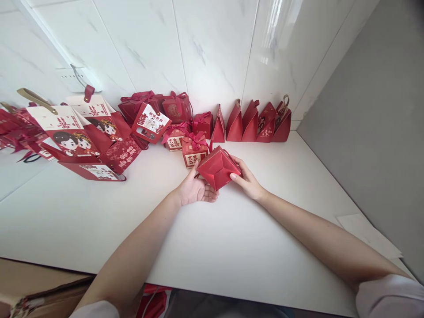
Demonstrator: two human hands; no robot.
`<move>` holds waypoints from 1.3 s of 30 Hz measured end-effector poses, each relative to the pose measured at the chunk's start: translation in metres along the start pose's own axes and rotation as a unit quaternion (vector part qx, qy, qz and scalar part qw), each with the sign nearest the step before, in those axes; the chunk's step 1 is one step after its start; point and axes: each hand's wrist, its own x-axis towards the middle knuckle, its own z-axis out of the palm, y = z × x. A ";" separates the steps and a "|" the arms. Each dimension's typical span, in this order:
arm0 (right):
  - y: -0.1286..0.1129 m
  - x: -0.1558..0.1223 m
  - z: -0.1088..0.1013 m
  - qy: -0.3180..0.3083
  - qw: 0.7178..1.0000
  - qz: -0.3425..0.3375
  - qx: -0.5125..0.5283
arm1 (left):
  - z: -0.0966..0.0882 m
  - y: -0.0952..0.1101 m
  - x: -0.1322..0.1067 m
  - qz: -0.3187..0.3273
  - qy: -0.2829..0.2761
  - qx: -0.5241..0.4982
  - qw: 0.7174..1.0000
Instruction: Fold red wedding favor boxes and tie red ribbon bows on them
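A red gift box (217, 170) is held up above the white table, with its folded panels turned toward me and a twisted red cord along its right edge. My right hand (249, 180) grips its right side, the thumb on the near face and the fingers behind. At the left corner, my left hand (197, 187) has its thumb against the box, palm turned up and fingers curling beneath the lower edge. Just behind stands a small box with a pink ribbon bow (194, 152), partly covered by the held box.
Folded red pouch boxes (251, 123) stand in a row along the tiled wall (215, 48). Further left are illustrated handle boxes (74, 132) and several ribboned boxes (177, 108). Sheets of paper (367, 234) lie at the right, beside a grey panel (361, 110).
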 end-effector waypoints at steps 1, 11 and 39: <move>0.000 0.000 0.000 0.001 1.000 0.001 -0.004 | -0.001 -0.001 0.000 0.003 -0.009 -0.004 1.000; 0.003 -0.002 -0.002 0.004 1.000 0.003 -0.002 | 0.002 -0.002 0.001 0.021 -0.001 0.008 1.000; -0.011 -0.010 0.010 0.069 0.974 -0.118 -0.181 | 0.007 -0.015 0.006 0.291 0.045 0.164 0.942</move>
